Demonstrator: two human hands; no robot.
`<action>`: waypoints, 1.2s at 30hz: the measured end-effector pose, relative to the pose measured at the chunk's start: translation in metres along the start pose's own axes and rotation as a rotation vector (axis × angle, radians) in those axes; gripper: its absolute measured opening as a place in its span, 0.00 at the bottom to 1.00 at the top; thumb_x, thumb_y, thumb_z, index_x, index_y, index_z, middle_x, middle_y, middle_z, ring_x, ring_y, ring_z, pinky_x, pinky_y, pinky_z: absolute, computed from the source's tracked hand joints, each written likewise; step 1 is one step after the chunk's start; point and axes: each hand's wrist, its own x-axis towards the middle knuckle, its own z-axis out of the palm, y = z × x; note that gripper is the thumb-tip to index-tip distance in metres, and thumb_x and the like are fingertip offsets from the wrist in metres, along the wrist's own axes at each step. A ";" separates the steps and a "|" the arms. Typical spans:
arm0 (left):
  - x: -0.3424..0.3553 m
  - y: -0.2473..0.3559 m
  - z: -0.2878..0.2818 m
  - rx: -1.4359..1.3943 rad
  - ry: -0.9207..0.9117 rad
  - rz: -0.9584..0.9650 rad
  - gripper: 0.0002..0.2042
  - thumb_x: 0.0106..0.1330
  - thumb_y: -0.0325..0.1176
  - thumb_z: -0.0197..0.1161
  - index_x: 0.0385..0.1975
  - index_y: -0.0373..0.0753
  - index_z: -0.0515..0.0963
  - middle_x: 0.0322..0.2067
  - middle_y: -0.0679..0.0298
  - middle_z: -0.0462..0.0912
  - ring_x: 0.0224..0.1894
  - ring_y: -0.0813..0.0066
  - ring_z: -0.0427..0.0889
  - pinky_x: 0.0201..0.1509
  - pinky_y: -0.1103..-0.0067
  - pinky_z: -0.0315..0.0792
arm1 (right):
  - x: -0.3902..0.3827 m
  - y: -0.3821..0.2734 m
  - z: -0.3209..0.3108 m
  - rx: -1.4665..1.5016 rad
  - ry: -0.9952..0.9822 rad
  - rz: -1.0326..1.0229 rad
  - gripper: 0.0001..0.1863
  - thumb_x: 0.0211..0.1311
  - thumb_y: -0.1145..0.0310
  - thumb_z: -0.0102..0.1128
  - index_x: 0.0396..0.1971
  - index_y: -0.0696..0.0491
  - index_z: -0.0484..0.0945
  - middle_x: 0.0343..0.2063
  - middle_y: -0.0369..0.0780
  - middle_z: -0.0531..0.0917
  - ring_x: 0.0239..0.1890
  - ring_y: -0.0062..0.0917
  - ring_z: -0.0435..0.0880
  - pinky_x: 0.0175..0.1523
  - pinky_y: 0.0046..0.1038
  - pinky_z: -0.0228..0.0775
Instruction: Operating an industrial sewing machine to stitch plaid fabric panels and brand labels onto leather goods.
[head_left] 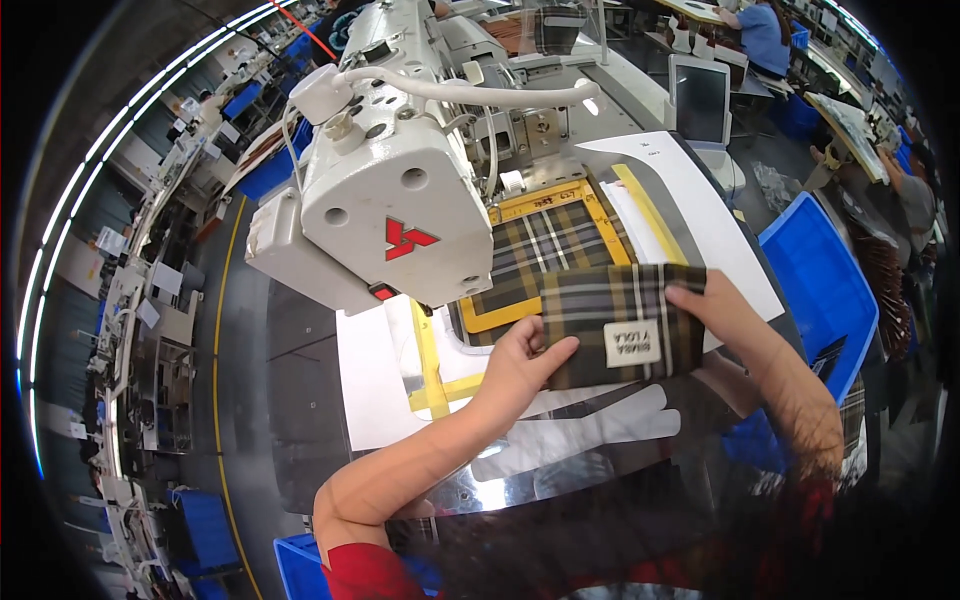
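A dark plaid fabric panel (585, 345) with a small pale label stitched on it is held up in front of me. My left hand (532, 358) pinches its left edge, thumb on the front face. At its upper right, my right hand (705, 305) grips the panel with the thumb on top and the other fingers hidden behind. Just beyond it, a second plaid piece (535, 245) lies inside a yellow frame (515, 317) on the sewing machine's bed. The white sewing machine head (390, 210) stands to the left of both hands.
White sheets (375, 385) with yellow tape strips lie around the frame. A blue bin (822, 285) stands at the right, close to my right forearm. Beyond the bed is a dark-screened monitor (700, 100). Other people work at tables in the far right background.
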 end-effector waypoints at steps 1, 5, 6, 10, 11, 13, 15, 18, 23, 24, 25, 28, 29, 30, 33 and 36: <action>-0.005 0.002 -0.005 0.005 -0.001 0.001 0.14 0.67 0.34 0.62 0.47 0.36 0.73 0.39 0.64 0.82 0.35 0.85 0.79 0.38 0.87 0.74 | 0.012 0.002 -0.004 -0.019 0.054 -0.026 0.18 0.62 0.66 0.60 0.47 0.63 0.77 0.39 0.42 0.84 0.42 0.23 0.80 0.51 0.27 0.70; -0.030 -0.003 -0.053 0.053 0.169 0.034 0.10 0.69 0.33 0.59 0.44 0.35 0.73 0.35 0.63 0.81 0.30 0.82 0.79 0.32 0.87 0.72 | 0.063 -0.002 -0.014 -0.183 0.136 -0.126 0.17 0.61 0.64 0.60 0.43 0.64 0.78 0.34 0.43 0.85 0.35 0.26 0.81 0.45 0.27 0.71; -0.032 -0.006 -0.071 0.152 0.222 0.099 0.09 0.69 0.32 0.58 0.43 0.34 0.73 0.34 0.63 0.81 0.30 0.81 0.80 0.32 0.86 0.72 | 0.075 -0.008 -0.012 -0.216 0.122 -0.129 0.18 0.61 0.64 0.60 0.42 0.64 0.78 0.33 0.44 0.85 0.35 0.27 0.82 0.44 0.28 0.71; -0.006 -0.001 -0.114 0.387 0.395 0.403 0.07 0.67 0.26 0.56 0.42 0.33 0.74 0.33 0.61 0.81 0.31 0.80 0.80 0.35 0.84 0.73 | 0.121 -0.023 0.017 -0.319 0.093 -0.348 0.19 0.57 0.60 0.61 0.36 0.64 0.79 0.31 0.55 0.83 0.38 0.46 0.82 0.46 0.36 0.72; 0.002 0.005 -0.119 0.552 0.455 0.335 0.09 0.64 0.26 0.58 0.43 0.32 0.74 0.34 0.60 0.82 0.32 0.75 0.81 0.37 0.80 0.74 | 0.134 -0.018 0.026 -0.343 0.091 -0.387 0.18 0.58 0.61 0.61 0.37 0.62 0.80 0.32 0.54 0.83 0.39 0.46 0.82 0.47 0.36 0.72; 0.020 0.016 -0.126 0.725 0.499 0.269 0.12 0.61 0.26 0.61 0.44 0.32 0.75 0.35 0.58 0.82 0.33 0.70 0.82 0.39 0.77 0.75 | 0.147 -0.021 0.043 -0.389 0.074 -0.392 0.16 0.58 0.63 0.61 0.39 0.60 0.80 0.33 0.53 0.83 0.41 0.45 0.82 0.48 0.37 0.72; 0.044 0.004 -0.146 1.321 0.400 0.613 0.13 0.64 0.24 0.58 0.48 0.32 0.75 0.42 0.60 0.82 0.43 0.70 0.81 0.50 0.78 0.73 | 0.149 -0.032 0.060 -0.369 0.043 -0.351 0.15 0.57 0.65 0.61 0.43 0.57 0.80 0.37 0.51 0.83 0.43 0.44 0.82 0.50 0.36 0.72; 0.083 -0.030 -0.177 0.885 0.301 0.926 0.12 0.64 0.27 0.59 0.47 0.34 0.77 0.49 0.59 0.81 0.52 0.66 0.78 0.57 0.74 0.70 | 0.139 -0.046 0.078 -0.359 0.022 -0.393 0.17 0.57 0.66 0.62 0.45 0.57 0.79 0.37 0.50 0.83 0.43 0.43 0.82 0.50 0.35 0.72; 0.074 0.012 -0.102 0.970 0.249 0.758 0.18 0.64 0.26 0.60 0.55 0.37 0.74 0.55 0.59 0.77 0.53 0.69 0.78 0.59 0.76 0.68 | 0.142 -0.030 0.065 -0.357 -0.037 -0.306 0.17 0.58 0.66 0.62 0.44 0.59 0.78 0.37 0.51 0.83 0.42 0.43 0.81 0.50 0.36 0.71; 0.073 0.012 -0.104 0.971 0.256 0.749 0.18 0.64 0.26 0.60 0.55 0.37 0.74 0.55 0.59 0.77 0.53 0.69 0.78 0.59 0.76 0.68 | 0.143 -0.033 0.068 -0.389 -0.052 -0.326 0.17 0.58 0.66 0.62 0.43 0.62 0.77 0.37 0.51 0.83 0.42 0.44 0.81 0.49 0.36 0.71; 0.072 0.012 -0.106 0.977 0.244 0.716 0.17 0.65 0.28 0.59 0.54 0.38 0.75 0.56 0.61 0.77 0.55 0.69 0.76 0.61 0.76 0.66 | 0.137 -0.036 0.069 -0.404 0.038 -0.375 0.16 0.56 0.68 0.64 0.42 0.60 0.77 0.37 0.48 0.83 0.44 0.44 0.80 0.52 0.36 0.69; 0.068 0.012 -0.113 1.146 0.220 0.807 0.19 0.64 0.28 0.59 0.56 0.39 0.72 0.56 0.63 0.77 0.57 0.69 0.75 0.63 0.75 0.64 | 0.130 -0.031 0.078 -0.482 0.583 -0.849 0.15 0.53 0.70 0.66 0.41 0.56 0.79 0.38 0.42 0.82 0.47 0.40 0.78 0.54 0.35 0.67; 0.068 0.010 -0.116 1.137 0.221 0.816 0.19 0.64 0.28 0.59 0.56 0.39 0.73 0.56 0.63 0.77 0.57 0.69 0.75 0.63 0.75 0.64 | 0.124 -0.030 0.083 -0.477 0.562 -0.860 0.15 0.53 0.70 0.66 0.41 0.56 0.79 0.38 0.42 0.82 0.47 0.40 0.78 0.54 0.35 0.67; 0.071 0.006 -0.118 1.125 0.221 0.829 0.19 0.64 0.28 0.59 0.56 0.39 0.73 0.56 0.63 0.77 0.57 0.68 0.75 0.63 0.75 0.65 | 0.115 -0.032 0.086 -0.527 0.368 -0.936 0.15 0.52 0.71 0.67 0.41 0.54 0.79 0.39 0.41 0.81 0.48 0.38 0.77 0.55 0.35 0.66; 0.078 0.000 -0.124 1.108 0.194 0.876 0.19 0.64 0.27 0.60 0.56 0.38 0.73 0.56 0.61 0.77 0.57 0.68 0.75 0.62 0.75 0.66 | 0.085 -0.032 0.115 -0.614 -0.097 -1.051 0.15 0.54 0.68 0.65 0.43 0.51 0.80 0.41 0.39 0.79 0.49 0.33 0.76 0.57 0.34 0.64; 0.078 -0.003 -0.122 0.984 0.209 0.803 0.18 0.64 0.28 0.61 0.55 0.38 0.74 0.55 0.59 0.77 0.55 0.67 0.77 0.60 0.74 0.67 | 0.080 -0.030 0.136 -0.639 -0.148 -1.110 0.15 0.54 0.66 0.64 0.43 0.50 0.80 0.40 0.38 0.78 0.47 0.32 0.76 0.56 0.34 0.64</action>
